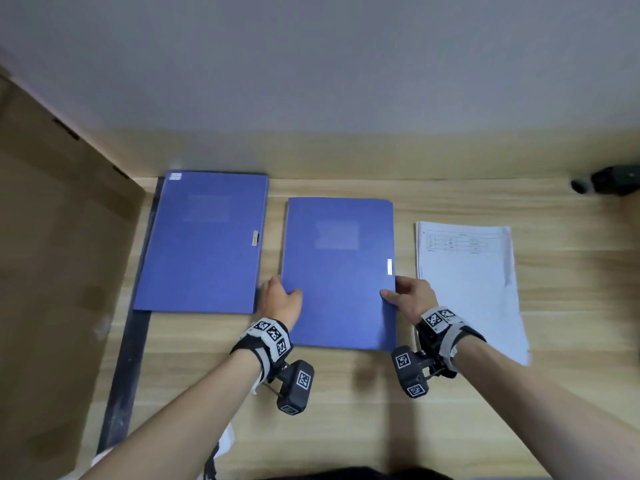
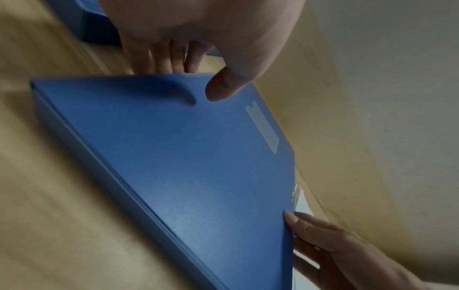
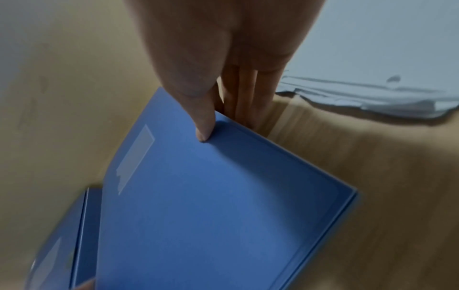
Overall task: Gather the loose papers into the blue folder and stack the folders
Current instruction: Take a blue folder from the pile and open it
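Two closed blue folders lie on the wooden desk. The middle blue folder [image 1: 339,271] [image 2: 188,166] [image 3: 211,206] is held at both side edges. My left hand [image 1: 282,297] [image 2: 198,74] pinches its left edge, thumb on the cover and fingers beneath. On its right edge my right hand [image 1: 403,294] [image 3: 223,117] pinches likewise, just below the metal clasp [image 1: 389,266]. The second blue folder [image 1: 204,242] [image 3: 62,245] lies flat to the left. A stack of loose white papers [image 1: 467,285] [image 3: 372,94] rests to the right, untouched.
A brown cardboard panel [image 1: 59,258] leans along the left side, with a dark strip [image 1: 128,358] at its foot. A small dark device [image 1: 606,183] sits at the far right by the wall. Bare desk [image 1: 346,410] stretches in front of the folders.
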`<state>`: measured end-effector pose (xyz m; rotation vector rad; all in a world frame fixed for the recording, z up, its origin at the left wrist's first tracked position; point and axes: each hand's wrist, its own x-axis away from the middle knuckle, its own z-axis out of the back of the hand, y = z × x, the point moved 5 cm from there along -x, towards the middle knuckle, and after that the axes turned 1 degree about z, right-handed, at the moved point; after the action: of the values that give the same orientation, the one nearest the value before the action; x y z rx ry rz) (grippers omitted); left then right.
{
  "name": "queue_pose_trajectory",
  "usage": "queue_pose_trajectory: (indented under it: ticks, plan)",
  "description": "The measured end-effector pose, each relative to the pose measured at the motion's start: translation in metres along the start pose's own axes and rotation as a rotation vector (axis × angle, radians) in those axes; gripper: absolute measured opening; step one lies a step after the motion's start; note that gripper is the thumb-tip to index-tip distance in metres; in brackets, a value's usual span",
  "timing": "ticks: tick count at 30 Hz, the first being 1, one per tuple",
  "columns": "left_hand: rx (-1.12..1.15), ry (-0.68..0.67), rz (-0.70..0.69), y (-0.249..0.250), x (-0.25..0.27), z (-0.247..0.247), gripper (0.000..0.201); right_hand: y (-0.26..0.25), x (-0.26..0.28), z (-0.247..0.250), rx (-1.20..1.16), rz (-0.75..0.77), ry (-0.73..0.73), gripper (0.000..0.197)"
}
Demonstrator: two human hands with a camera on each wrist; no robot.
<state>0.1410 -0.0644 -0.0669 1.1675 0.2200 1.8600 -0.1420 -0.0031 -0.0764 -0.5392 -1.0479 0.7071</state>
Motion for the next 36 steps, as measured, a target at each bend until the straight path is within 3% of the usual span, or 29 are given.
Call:
queue_pose_trajectory:
  ticks: [5,7,10,13,18,25,30,33,36]
  plan:
    - [-0.257,0.057,-0.029,0.009,0.011,-0.002,0.070,0.006,-0.007,0.005,0.148,0.049,-0.040,0.022]
    - [-0.392,0.056,-0.116,0.019,0.017,-0.006,0.078,0.006,-0.008,0.009,0.142,0.049,-0.036,0.017]
    - [-0.555,-0.049,-0.290,0.038,0.029,-0.028,0.077,0.005,-0.013,0.016,0.080,0.042,-0.032,0.012]
    - [-0.662,-0.179,-0.352,0.057,0.043,-0.061,0.076,0.005,-0.018,0.025,0.007,0.049,-0.030,0.016]
    - [-0.950,-0.301,-0.270,0.079,0.052,-0.115,0.082,0.007,-0.022,0.042,-0.071,0.064,-0.018,0.024]
    - [-1.058,-0.256,-0.109,0.097,0.046,-0.136,0.093,0.032,-0.031,0.068,-0.167,0.036,-0.037,0.026]
    - [-1.202,-0.288,-0.156,0.119,0.042,-0.145,0.068,0.040,-0.035,0.078,-0.197,0.005,-0.031,0.025]
    - [-1.164,-0.313,-0.113,0.123,0.036,-0.152,0.046,0.041,-0.036,0.076,-0.199,-0.008,-0.039,0.024]
    - [-1.083,-0.264,-0.179,0.130,0.035,-0.151,0.022,0.038,-0.036,0.073,-0.190,0.002,-0.055,0.023]
